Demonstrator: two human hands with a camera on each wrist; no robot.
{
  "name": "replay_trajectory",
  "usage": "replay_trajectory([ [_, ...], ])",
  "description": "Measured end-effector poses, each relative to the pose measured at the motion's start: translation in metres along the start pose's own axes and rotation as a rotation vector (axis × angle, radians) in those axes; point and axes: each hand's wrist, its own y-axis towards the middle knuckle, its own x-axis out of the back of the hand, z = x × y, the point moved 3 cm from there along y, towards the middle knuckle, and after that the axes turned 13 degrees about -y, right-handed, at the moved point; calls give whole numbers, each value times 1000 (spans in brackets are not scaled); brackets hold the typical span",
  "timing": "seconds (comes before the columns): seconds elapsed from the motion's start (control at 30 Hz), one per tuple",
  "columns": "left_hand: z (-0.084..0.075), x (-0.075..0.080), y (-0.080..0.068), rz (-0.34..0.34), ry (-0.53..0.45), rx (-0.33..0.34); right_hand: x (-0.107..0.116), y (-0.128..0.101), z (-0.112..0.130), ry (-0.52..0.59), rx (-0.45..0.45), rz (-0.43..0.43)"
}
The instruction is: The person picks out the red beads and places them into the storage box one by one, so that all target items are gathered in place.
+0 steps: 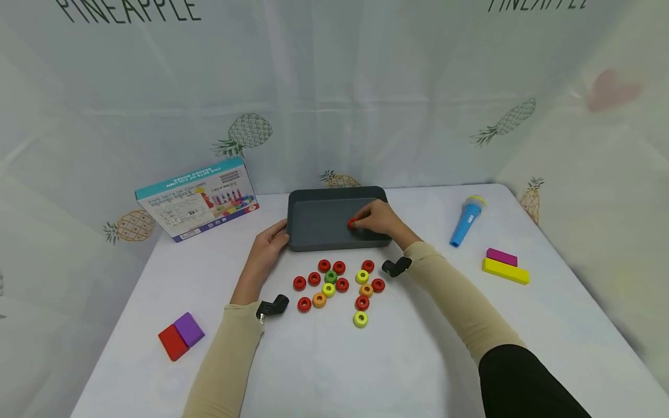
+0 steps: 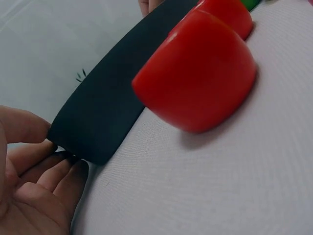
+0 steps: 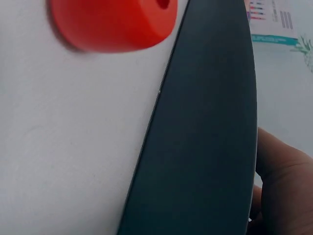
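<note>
Beige-sleeved arms point(image 1: 225, 360) outstretched, hands point(image 1: 266, 249) at tray point(image 1: 324, 220)

The side of a dark tray point(image 3: 200, 122) runs at a slant through the right wrist view, a red ring point(image 3: 117, 24) lying just beside it on the white tabletop point(image 3: 73, 137). Beyond the tray's upper edge, part of the right hand point(image 3: 286, 191) shows, its fingertips hidden; a printed box point(image 3: 274, 19) appears at the top.
</note>
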Motion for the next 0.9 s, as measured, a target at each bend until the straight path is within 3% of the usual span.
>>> replay_trajectory([
  [0.43, 3, -4, 1, 9, -6, 13, 5, -12, -2, 1, 29, -39],
  [0.67, 0, -1, 1, -1, 55, -14, 26, -47, 4, 97, 108, -104],
  [0.9, 0, 0, 0, -5, 51, 5, 31, -90, 0, 131, 97, -91],
])
